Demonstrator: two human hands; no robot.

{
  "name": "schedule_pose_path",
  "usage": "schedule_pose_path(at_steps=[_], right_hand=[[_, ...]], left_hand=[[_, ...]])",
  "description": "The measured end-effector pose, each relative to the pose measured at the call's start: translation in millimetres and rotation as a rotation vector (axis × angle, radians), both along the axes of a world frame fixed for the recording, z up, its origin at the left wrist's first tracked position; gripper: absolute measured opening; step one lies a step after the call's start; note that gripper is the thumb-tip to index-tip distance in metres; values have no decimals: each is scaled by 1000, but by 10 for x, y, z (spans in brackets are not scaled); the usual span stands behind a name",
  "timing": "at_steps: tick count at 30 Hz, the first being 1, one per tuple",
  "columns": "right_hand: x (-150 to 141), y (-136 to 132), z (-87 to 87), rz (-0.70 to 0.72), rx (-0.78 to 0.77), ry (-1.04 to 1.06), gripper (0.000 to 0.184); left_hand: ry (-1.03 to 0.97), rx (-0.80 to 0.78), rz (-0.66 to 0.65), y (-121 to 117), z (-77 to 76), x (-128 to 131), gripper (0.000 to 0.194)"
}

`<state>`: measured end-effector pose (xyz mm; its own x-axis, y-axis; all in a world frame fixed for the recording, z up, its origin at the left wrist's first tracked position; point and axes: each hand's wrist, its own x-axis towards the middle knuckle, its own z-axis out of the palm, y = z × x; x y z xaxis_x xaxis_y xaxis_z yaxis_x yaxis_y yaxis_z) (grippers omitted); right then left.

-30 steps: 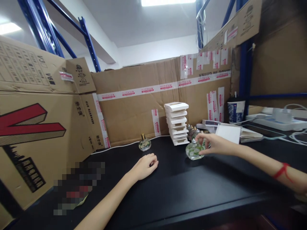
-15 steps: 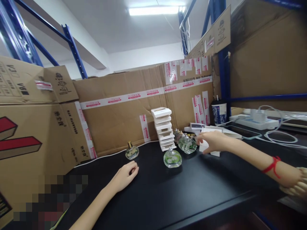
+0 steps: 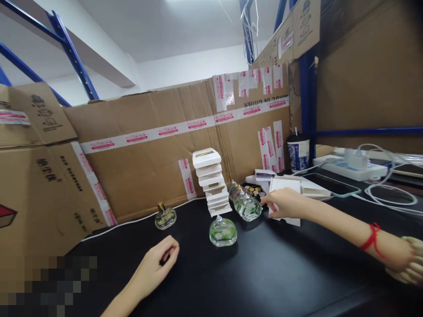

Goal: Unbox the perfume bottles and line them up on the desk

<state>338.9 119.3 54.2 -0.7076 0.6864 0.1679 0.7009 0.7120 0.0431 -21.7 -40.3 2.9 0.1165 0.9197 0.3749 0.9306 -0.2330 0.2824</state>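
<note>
My left hand (image 3: pixel 157 260) rests on the black table with its fingers curled in and the thumb against them; nothing shows in it. Beyond it stands a perfume bottle with a gold cap (image 3: pixel 165 218). Nearer the middle is an uncapped green perfume bottle (image 3: pixel 223 232) with a clear sprayer top. My right hand (image 3: pixel 287 203) hangs over a white box (image 3: pixel 292 221), fingers bent and thumb apart, no object visible between them. Its fingertips are close to a row of perfume bottles (image 3: pixel 248 208) and a group of gold and silver caps (image 3: pixel 255 191).
A leaning stack of white box trays (image 3: pixel 207 159) stands behind the green bottle. At the right are a phone (image 3: pixel 333 184), a patterned cup (image 3: pixel 298 153) and a white power strip (image 3: pixel 370 171) with cables. Cardboard walls (image 3: pixel 148 163) enclose the table's back and left.
My right hand has moved slightly left, closer to the caps and bottle row. My left hand stays curled on the table. The whole view has shifted to the right.
</note>
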Motion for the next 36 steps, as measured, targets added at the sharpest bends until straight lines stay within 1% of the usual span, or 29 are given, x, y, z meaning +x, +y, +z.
schedule_pose_path(at_steps=[2, 3, 6, 9, 11, 13, 15, 17, 19, 21, 24, 28, 32, 34, 36], right_hand=[[-71, 48, -14, -8, 10, -28, 22], [-95, 82, -22, 0, 12, -26, 19], [-133, 188, -30, 24, -8, 17, 12], [-154, 255, -26, 30, 2, 45, 13], [-170, 267, -28, 27, 11, 47, 14], [-183, 261, -36, 8, 10, 39, 14], [-190, 250, -51, -18, 6, 31, 17], [-189, 245, -78, -44, -3, 28, 17], [-178, 253, -121, -81, -11, 19, 15], [-156, 271, -176, -131, 17, -1, 14], [-100, 298, -255, -180, 89, -36, 20], [-25, 302, -291, -209, 91, -9, 19], [2, 280, -265, -184, 50, -16, 22], [7, 263, -262, -158, 90, -10, 23], [13, 244, -270, -126, 171, 15, 21]], left_hand=[[-33, -9, -22, 9, -29, 182, 18], [-52, -11, -23, 28, -45, 273, 16], [-116, -20, -27, 144, -81, 511, 28], [-184, -39, -38, 305, -78, 673, 46], [-222, -71, -55, 394, -56, 745, 48], [-235, -98, -94, 444, -25, 794, 45], [-237, -135, -155, 454, 7, 820, 33], [-246, -162, -183, 438, 32, 826, 22], [-256, -178, -193, 414, 52, 817, 17], [-262, -188, -207, 395, 66, 797, 15], [-259, -196, -216, 372, 76, 754, 16], [-246, -206, -239, 334, 82, 695, 17], [-188, -193, -267, 302, 98, 668, 17], [-154, -179, -277, 292, 106, 670, 18], [-129, -166, -280, 287, 110, 679, 18]])
